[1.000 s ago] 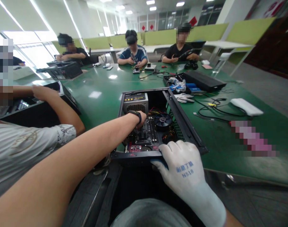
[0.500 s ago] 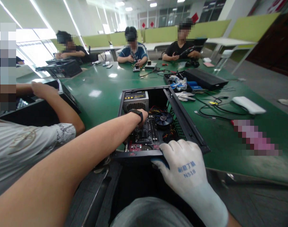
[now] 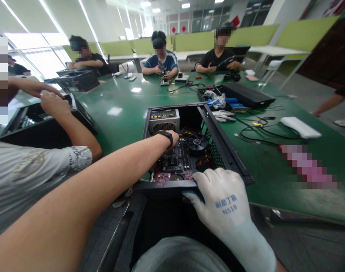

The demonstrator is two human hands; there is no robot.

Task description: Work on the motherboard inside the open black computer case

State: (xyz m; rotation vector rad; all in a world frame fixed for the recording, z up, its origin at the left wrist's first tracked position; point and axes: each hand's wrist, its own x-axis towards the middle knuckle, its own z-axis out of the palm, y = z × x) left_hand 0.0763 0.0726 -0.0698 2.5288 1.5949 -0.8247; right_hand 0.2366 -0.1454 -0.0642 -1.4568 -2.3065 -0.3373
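An open black computer case [image 3: 167, 184] lies in front of me at the table's near edge. Inside it are a power supply [image 3: 164, 125], a motherboard [image 3: 172, 165] and a black fan [image 3: 197, 142]. My left hand [image 3: 174, 136], bare with a black wristband, reaches in over the motherboard beside the power supply. Its fingers are curled downward, and what they hold, if anything, is hidden. My right hand [image 3: 225, 194], in a white glove, is closed over the case's near rim, with the thumb on the outer side.
A co-worker's arm [image 3: 79, 128] leans over another case [image 3: 48, 130] at left. To the right lie gloves [image 3: 223, 115], black cables [image 3: 253, 132], a white packet [image 3: 300, 127] and a pink blurred object [image 3: 308, 166]. Several people sit across the green table [image 3: 118, 98].
The view has shifted slightly; both my hands keep their places on the case. The co-worker at left has moved their hands, and another person's arm has appeared at the far right.
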